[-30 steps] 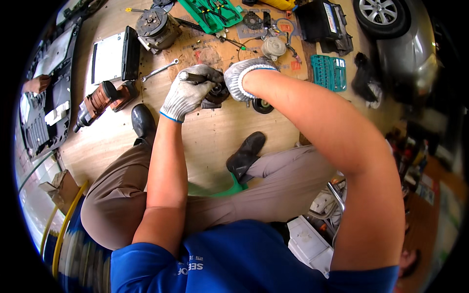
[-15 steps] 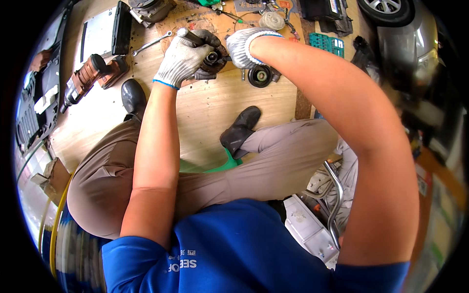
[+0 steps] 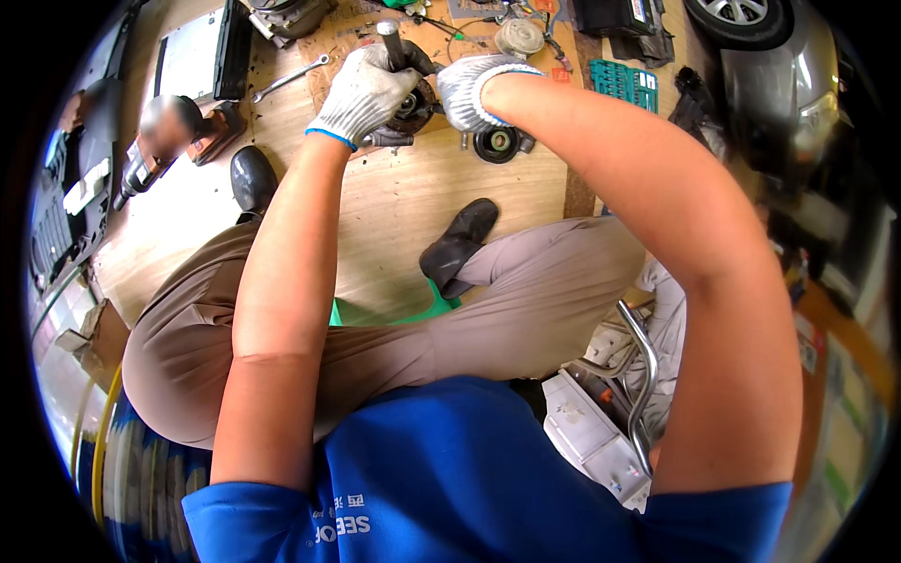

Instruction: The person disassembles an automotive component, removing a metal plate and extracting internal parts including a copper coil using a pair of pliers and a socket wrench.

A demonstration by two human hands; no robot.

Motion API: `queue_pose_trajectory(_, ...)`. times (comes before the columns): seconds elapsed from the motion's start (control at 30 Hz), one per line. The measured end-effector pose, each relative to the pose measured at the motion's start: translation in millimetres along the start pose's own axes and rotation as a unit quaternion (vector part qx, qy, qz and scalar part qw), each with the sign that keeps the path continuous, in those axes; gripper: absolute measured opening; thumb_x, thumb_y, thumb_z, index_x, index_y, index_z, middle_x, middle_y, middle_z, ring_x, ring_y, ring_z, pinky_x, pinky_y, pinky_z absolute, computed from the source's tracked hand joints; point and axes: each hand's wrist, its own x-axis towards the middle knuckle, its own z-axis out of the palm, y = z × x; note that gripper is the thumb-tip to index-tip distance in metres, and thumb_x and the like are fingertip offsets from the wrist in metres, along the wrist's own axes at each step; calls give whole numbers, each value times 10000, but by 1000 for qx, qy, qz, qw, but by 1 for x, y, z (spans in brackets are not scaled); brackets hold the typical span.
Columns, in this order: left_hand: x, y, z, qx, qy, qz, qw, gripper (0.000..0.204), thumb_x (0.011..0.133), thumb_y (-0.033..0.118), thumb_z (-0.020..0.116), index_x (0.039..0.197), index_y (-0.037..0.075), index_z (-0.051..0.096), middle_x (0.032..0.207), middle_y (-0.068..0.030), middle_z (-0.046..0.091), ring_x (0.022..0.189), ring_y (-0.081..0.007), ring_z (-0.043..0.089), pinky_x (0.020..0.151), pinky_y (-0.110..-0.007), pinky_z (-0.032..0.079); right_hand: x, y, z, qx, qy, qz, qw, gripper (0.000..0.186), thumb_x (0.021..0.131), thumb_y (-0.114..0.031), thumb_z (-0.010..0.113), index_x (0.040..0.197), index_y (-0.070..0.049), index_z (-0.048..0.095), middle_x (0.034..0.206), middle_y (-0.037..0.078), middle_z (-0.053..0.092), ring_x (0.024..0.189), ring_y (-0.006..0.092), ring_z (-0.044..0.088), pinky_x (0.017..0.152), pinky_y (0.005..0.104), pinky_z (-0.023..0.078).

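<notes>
My left hand (image 3: 361,94), in a white knitted glove with a blue cuff, is closed around a stout metal bar (image 3: 389,39) with a silver end. The bar stands up beside a dark, greasy round metal part (image 3: 413,105) with a hole at its centre. On the part's right side is my right hand (image 3: 477,89), also gloved, with its fingers curled in. What it grips is hidden behind the glove. Just below the right hand lies a black pulley-like wheel (image 3: 498,143). A small dark cylinder (image 3: 389,138) sticks out under the round part.
Over to the left are a cordless power tool (image 3: 167,131), a combination wrench (image 3: 291,78) and a black case (image 3: 232,52). A teal socket set (image 3: 624,84) lies right, near a car bumper (image 3: 779,103). My shoes (image 3: 465,239) rest on the wooden board (image 3: 375,211).
The bar in my left hand has swung from leaning left to nearly upright. My left hand has shifted slightly right; my right hand has barely moved.
</notes>
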Motion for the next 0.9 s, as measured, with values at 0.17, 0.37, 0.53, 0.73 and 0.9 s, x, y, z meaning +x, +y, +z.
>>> queue_pose_trajectory(0.17, 7, -5, -2, -75, -46, -16, 996, 199, 949, 127, 653, 1068, 51, 792, 996, -102, 804, 941, -208, 743, 894, -344, 575, 4, -6, -5, 32, 1, 3, 999, 330, 788, -71, 691, 1087, 15, 798, 1139, 213, 783, 1034, 357, 774, 862, 450, 625)
queue_pose_trajectory(0.37, 25, 3, -40, -6, -189, -21, 982, 194, 908, 113, 744, 1074, 24, 792, 999, -81, 806, 946, -162, 730, 914, -324, 570, -16, -9, -6, 26, 10, -2, 1000, 311, 805, -83, 704, 1087, 6, 799, 1131, 198, 789, 1019, 360, 775, 862, 457, 624)
queue_pose_trajectory(0.53, 19, 21, -31, 151, -159, 51, 974, 207, 939, 254, 742, 1091, 129, 807, 964, -138, 793, 844, -295, 735, 848, -390, 585, -25, -7, -15, 60, -40, 22, 997, 386, 915, -96, 642, 1277, -12, 748, 1308, 187, 747, 1118, 342, 756, 935, 475, 620)
queue_pose_trajectory(0.73, 17, 19, -30, 72, -149, -26, 986, 239, 936, 200, 758, 1130, 65, 788, 1040, -126, 792, 934, -246, 746, 897, -370, 583, -20, -3, -4, 70, 12, 14, 997, 313, 853, -93, 702, 1142, -19, 799, 1177, 175, 790, 1040, 368, 777, 864, 467, 632)
queue_pose_trajectory(0.9, 15, 19, -26, 72, -152, 14, 986, 213, 908, 120, 737, 1102, 52, 793, 1013, -113, 808, 917, -211, 754, 884, -348, 587, -25, -4, -5, 101, 38, 18, 994, 324, 907, -119, 656, 1192, -38, 790, 1252, 166, 773, 1133, 361, 756, 938, 474, 622)
